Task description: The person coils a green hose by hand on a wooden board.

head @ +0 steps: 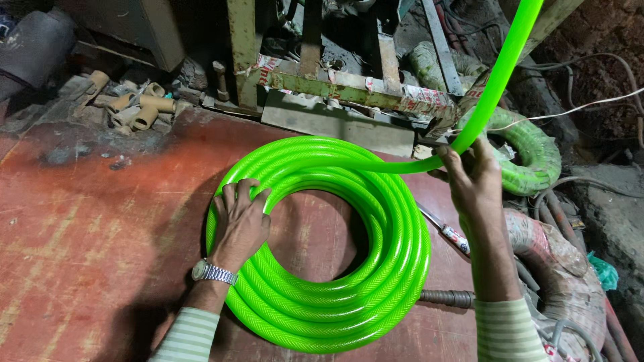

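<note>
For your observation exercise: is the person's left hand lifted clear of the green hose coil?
No: the left hand lies flat on the green hose coil, pressing its left side against the red board.

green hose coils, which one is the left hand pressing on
The bright neon green coil lying flat on the red board; the left hand rests on its left side. The other, duller green coil sits untouched behind the right hand.

A bright green braided hose (pixel 322 295) lay flat on the red tabletop (pixel 87 234), wound in a round coil; its free length rose from the coil's far side, curving up and right.
</note>
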